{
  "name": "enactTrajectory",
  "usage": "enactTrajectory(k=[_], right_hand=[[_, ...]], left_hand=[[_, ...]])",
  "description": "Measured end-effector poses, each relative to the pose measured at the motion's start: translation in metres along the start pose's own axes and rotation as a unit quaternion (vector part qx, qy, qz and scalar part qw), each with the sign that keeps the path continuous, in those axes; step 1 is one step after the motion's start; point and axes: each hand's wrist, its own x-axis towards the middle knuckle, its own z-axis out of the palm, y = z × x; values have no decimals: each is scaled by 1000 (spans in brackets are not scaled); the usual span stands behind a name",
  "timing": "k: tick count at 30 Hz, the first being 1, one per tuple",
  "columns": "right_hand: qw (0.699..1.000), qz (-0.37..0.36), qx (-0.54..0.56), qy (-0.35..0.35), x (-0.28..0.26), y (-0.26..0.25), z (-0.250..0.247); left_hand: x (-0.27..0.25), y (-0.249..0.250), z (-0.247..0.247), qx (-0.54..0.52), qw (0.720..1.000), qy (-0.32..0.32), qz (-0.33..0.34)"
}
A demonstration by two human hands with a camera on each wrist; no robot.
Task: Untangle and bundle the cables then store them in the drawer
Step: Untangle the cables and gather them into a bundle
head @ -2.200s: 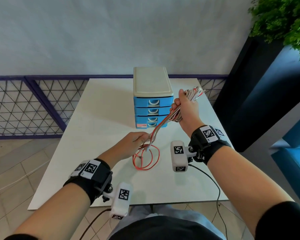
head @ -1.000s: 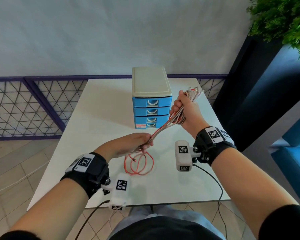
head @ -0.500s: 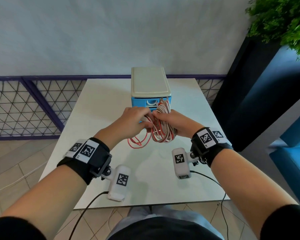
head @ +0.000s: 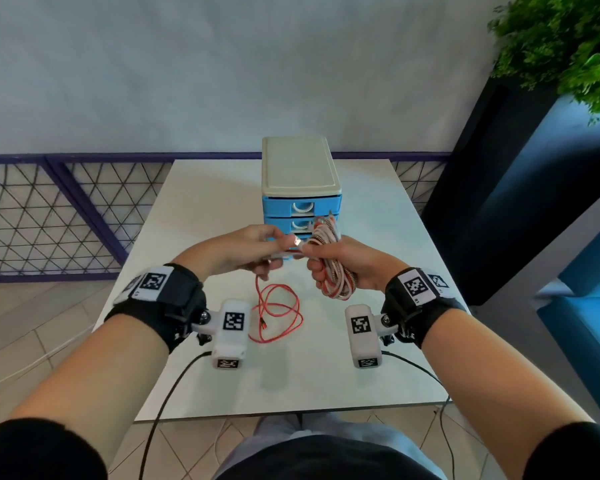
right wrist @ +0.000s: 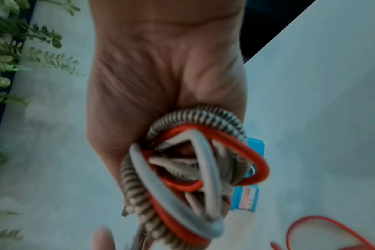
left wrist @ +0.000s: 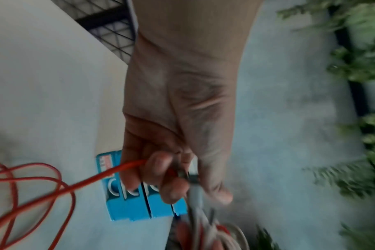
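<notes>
While our right hand (head: 340, 263) keeps its fingers (head: 317, 271) curled around the coiled bundle (head: 329, 258), our left hand (head: 246, 252) pinches a connector end (head: 296, 241) between thumb and fingertips just beside it, the two hands nearly touching above the surface (head: 361, 358). In the right wrist view the bundle shows striped, grey and orange loops packed together, its long axis running roughly up and down out of the fist. From our left fingers the orange cable (head: 276, 313) drops down and toward us, ending in loose loops lying on the surface between our two wrists, nearer the left one. That is the relation the next move turns on, as we judge it: the slack lies below and nearer to us than the pinch, so the left hand is the one placed to draw it up and lay it around the bundle held by the right. Beyond both hands stands the drawer unit (head: 302, 178), its blue drawers (head: 302, 206) appearing closed and partly hidden behind the bundle. We would guess nothing can be stored until that trailing length is gathered.
</notes>
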Motion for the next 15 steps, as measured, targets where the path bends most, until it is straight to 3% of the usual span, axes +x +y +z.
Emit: enactTrajectory(k=[2,5,15], right_hand=[[999,-20,25,33,-2,-3,-12],[993,-42,83,75,-4,-9,-28],[953,-107,255,123,-7,-22,-43]], left_hand=[[-4,-12,-10,-85,996,0,-15],[-8,-32,-18,-116,993,22,-11],[-1,-104,-1,-18,992,121,-27]])
